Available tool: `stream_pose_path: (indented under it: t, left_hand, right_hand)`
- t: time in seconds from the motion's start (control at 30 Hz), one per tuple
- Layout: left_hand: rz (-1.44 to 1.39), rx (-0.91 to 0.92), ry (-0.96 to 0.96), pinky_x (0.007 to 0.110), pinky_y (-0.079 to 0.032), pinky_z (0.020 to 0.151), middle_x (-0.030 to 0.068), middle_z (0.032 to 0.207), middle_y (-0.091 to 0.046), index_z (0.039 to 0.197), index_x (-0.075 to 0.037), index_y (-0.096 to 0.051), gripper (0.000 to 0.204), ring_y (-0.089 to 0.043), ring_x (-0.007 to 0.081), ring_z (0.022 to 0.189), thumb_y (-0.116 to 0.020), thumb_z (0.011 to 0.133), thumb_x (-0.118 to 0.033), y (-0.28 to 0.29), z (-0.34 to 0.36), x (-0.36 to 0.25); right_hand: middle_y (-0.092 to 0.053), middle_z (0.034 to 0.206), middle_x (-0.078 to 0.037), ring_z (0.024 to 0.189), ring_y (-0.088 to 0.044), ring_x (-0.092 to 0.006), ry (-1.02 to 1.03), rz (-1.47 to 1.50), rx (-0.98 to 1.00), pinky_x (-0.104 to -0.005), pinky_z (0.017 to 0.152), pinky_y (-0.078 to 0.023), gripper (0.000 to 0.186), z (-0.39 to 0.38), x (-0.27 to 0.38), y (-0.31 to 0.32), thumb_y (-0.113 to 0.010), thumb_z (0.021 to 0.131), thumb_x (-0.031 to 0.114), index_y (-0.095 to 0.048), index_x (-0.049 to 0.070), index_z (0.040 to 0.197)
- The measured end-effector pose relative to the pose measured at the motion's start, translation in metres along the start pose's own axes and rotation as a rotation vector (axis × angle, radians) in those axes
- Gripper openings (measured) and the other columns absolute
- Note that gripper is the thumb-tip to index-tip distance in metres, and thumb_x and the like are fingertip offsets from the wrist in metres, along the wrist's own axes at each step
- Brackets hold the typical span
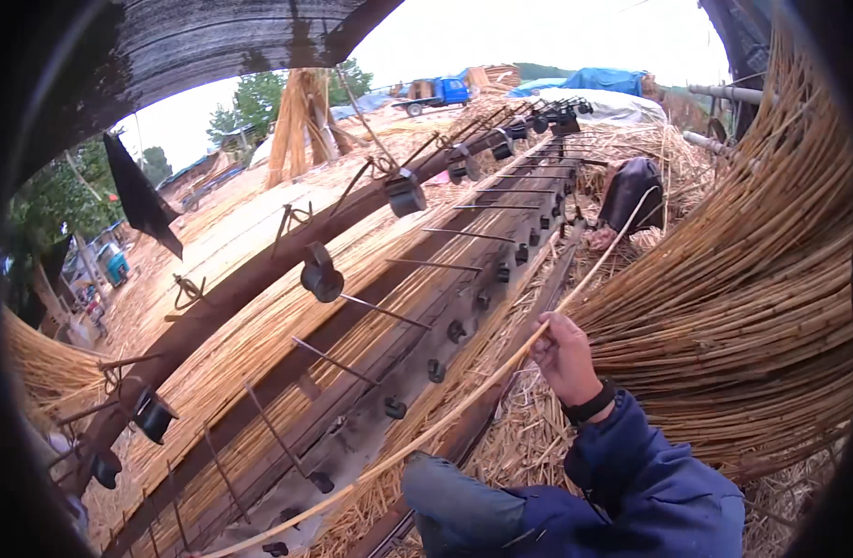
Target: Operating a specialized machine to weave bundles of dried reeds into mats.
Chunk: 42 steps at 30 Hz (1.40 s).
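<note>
A long pale reed stalk runs slantwise from the lower left up to the right. My right hand pinches it between thumb and fingers near the middle of the view; a dark band and a blue sleeve cover the wrist and arm. My left hand is out of sight. Left of the stalk stretches a long weaving frame with thin metal rods and small black spools along a rusty bar. Woven reed matting lies beneath the bar.
A large bundle of reeds fans out at my right. Further along the frame, another person's hand and dark sleeve show. Loose straw litters the ground. A blue truck and standing reed bundles are in the background.
</note>
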<state>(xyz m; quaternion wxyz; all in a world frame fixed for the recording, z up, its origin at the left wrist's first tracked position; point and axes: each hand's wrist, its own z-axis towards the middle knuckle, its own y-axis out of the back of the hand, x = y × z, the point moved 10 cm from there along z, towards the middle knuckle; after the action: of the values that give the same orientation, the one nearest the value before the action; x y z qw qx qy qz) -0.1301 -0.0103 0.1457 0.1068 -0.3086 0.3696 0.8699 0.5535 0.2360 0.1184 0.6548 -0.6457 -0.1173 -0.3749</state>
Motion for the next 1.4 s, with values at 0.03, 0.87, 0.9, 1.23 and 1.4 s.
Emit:
stream_pose_path:
  t: [0.03, 0.87, 0.9, 1.23, 1.4]
  left_hand:
    - [0.002, 0.010, 0.091, 0.040, -0.042, 0.085, 0.0240, 0.109, -0.056, 0.111, 0.002, -0.055, 0.034, -0.053, 0.0371, 0.100, -0.054, 0.086, -0.022, -0.001, 0.008, 0.010]
    - [0.091, 0.253, 0.278, 0.034, -0.043, 0.083, 0.0207, 0.104, -0.060, 0.113, 0.003, -0.051, 0.037, -0.056, 0.0285, 0.094, -0.048, 0.091, -0.026, -0.099, 0.099, 0.072]
    - [0.079, 0.256, 0.278, 0.035, -0.043, 0.084, 0.0226, 0.106, -0.059, 0.114, 0.004, -0.050, 0.039, -0.056, 0.0303, 0.096, -0.048, 0.090, -0.028, -0.101, 0.100, 0.075]
    - [-0.069, 0.312, 0.157, 0.035, -0.040, 0.090, 0.0195, 0.113, -0.056, 0.119, 0.002, -0.048, 0.037, -0.052, 0.0277, 0.105, -0.054, 0.085, -0.010, -0.148, 0.126, 0.047]
    - [0.200, 0.096, -0.122, 0.035, -0.042, 0.085, 0.0204, 0.108, -0.057, 0.116, 0.001, -0.050, 0.037, -0.054, 0.0277, 0.100, -0.056, 0.084, -0.017, -0.138, 0.128, 0.055]
  right_hand:
    - [-0.056, 0.078, -0.005, 0.063, -0.051, -0.0122, -0.041, 0.008, 0.027, -0.0251, 0.057, -0.044, 0.018, 0.010, -0.002, -0.007, -0.046, 0.093, 0.022, -0.053, 0.005, 0.093]
    - [-0.059, 0.083, -0.009, 0.062, -0.056, -0.0143, -0.173, -0.152, -0.004, -0.0259, 0.053, -0.048, 0.016, 0.112, -0.095, -0.053, -0.046, 0.092, 0.020, -0.048, 0.004, 0.091]
    - [-0.059, 0.083, -0.009, 0.062, -0.056, -0.0143, -0.176, -0.151, 0.000, -0.0259, 0.053, -0.048, 0.016, 0.123, -0.102, -0.057, -0.046, 0.092, 0.020, -0.048, 0.004, 0.091]
    - [-0.058, 0.090, -0.006, 0.071, -0.056, -0.0118, -0.381, -0.383, 0.081, -0.0242, 0.060, -0.048, 0.026, 0.070, -0.144, -0.013, -0.050, 0.091, 0.023, -0.048, 0.002, 0.106]
    - [-0.059, 0.082, -0.006, 0.064, -0.055, -0.0108, -0.587, -0.433, -0.110, -0.0234, 0.055, -0.046, 0.021, -0.020, -0.137, 0.131, -0.051, 0.089, 0.023, -0.053, 0.003, 0.096]
